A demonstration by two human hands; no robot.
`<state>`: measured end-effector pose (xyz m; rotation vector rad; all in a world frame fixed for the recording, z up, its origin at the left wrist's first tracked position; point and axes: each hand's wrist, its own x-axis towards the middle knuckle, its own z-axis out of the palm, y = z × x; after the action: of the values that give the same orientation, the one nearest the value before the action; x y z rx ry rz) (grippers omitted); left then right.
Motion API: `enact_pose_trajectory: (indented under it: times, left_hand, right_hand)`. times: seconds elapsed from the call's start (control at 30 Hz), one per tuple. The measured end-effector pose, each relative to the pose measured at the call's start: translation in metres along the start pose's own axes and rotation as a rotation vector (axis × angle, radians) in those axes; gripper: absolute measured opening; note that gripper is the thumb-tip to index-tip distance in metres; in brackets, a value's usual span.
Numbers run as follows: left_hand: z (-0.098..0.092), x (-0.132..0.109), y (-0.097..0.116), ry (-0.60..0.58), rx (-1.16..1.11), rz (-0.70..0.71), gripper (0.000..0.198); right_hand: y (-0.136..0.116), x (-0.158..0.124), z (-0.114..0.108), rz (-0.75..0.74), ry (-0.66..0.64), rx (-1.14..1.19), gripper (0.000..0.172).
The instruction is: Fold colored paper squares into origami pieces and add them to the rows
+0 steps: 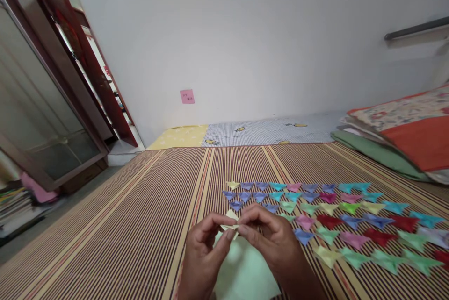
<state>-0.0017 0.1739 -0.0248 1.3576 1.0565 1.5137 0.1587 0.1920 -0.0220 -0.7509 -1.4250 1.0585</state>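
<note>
Between the fingertips of both hands is a small pale-yellow folded paper (231,216), its top corner pointing away from me. My left hand (208,248) pinches its left side with thumb and forefinger. On the other side, my right hand (268,239) grips it the same way, so the fingertips nearly meet. Beneath the hands a pale-green sheet (247,269) lies on the striped mat (122,225). Rows of small folded paper pieces (380,237) in many colours spread to the right; my right hand partly hides some of them.
Folded bedding (414,136) is piled at the right edge. Patterned cloth (259,132) runs along the wall behind the mat, and a pink note (187,96) is stuck to the wall. A glass-panelled door (45,99) and a stack of books (21,206) stand at left.
</note>
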Motion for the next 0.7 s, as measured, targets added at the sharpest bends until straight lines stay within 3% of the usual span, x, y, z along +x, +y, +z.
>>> enact_pose_trajectory:
  times: [0.27, 0.5, 0.7]
  left_hand:
    - [0.0041, 0.0021, 0.0043, 0.006, 0.043, 0.028, 0.007]
    - [0.0049, 0.0036, 0.0057, 0.046, -0.037, -0.034, 0.013]
    - [0.0063, 0.0052, -0.0016, 0.173, -0.091, -0.08, 0.014]
  right_hand:
    - [-0.004, -0.003, 0.0053, -0.083, 0.012, -0.103, 0.015]
    - [-0.002, -0.0003, 0.0068, -0.2, 0.112, -0.181, 0.016]
    - [0.0, -0.0012, 0.0083, -0.102, 0.11, -0.144, 0.009]
